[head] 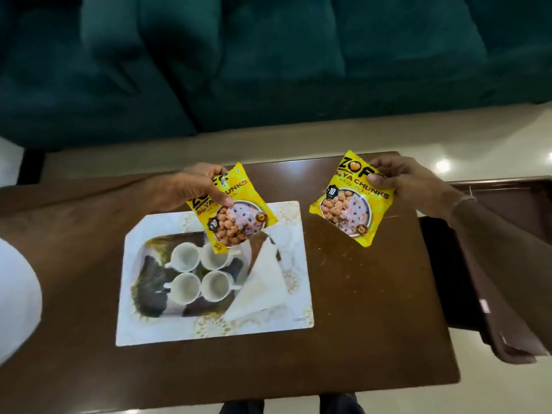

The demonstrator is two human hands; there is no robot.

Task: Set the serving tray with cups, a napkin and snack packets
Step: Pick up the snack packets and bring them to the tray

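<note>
My left hand [195, 186] pinched one packet [236, 215] above the tray's [215, 327] far cups [197, 256]; my right hand [409, 183] gripped the second packet [351, 201] over bare table [358, 309], right of the napkin [263, 282]

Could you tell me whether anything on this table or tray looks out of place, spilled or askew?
Pale crumb-like specks are scattered over the brown wooden table, right of the white patterned tray. The folded white napkin lies askew, its corner overhanging the tray's recess. The four white cups stand neatly.
</note>
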